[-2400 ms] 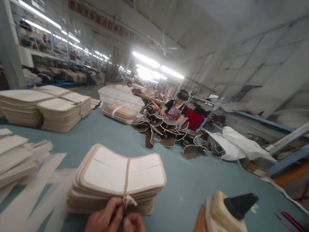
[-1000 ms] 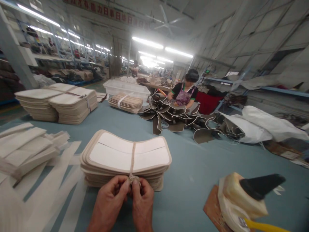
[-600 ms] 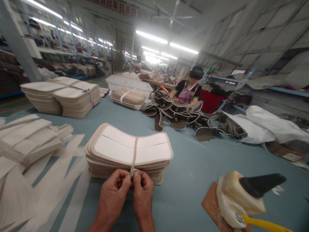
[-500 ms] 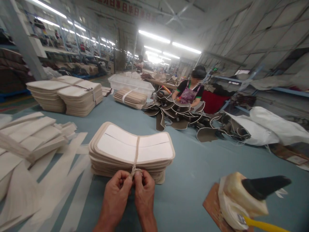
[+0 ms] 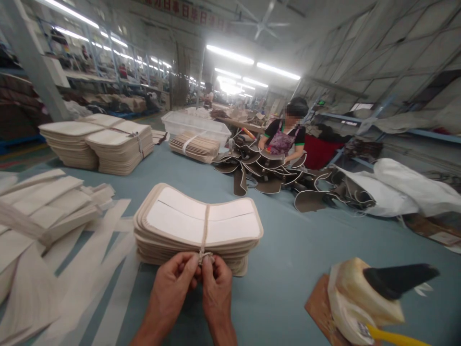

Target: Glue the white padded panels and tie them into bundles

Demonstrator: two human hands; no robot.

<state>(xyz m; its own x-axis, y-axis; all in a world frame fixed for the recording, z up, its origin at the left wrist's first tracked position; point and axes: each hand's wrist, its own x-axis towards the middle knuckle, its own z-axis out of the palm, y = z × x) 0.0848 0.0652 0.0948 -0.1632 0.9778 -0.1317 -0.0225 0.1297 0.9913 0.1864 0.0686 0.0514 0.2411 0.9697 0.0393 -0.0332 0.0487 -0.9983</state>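
- A wide blue-grey table (image 5: 295, 259) fills the view, inside a long workshop lit by rows of ceiling tube lights (image 5: 230, 54).
- At the far left of the table sit two tall tied stacks of beige pieces (image 5: 99, 142); behind them a clear plastic bin (image 5: 196, 126) stands near a smaller bundle (image 5: 194, 145).
- Loose pale strips (image 5: 54, 226) spread over the table's left side.
- A co-worker in a patterned apron (image 5: 283, 142) sits at the far edge, behind a heap of dark curved pieces (image 5: 266, 173).
- At lower right a cream bottle with a black cone nozzle (image 5: 374, 293) rests on a brown scrap.
- The tied stack of beige panels (image 5: 198, 228) lies in the middle, just beyond both hands.
- The left hand (image 5: 175, 286) and the right hand (image 5: 216, 286) are clenched side by side, fingertips pinching the knot of string (image 5: 204, 257) at the stack's near edge.
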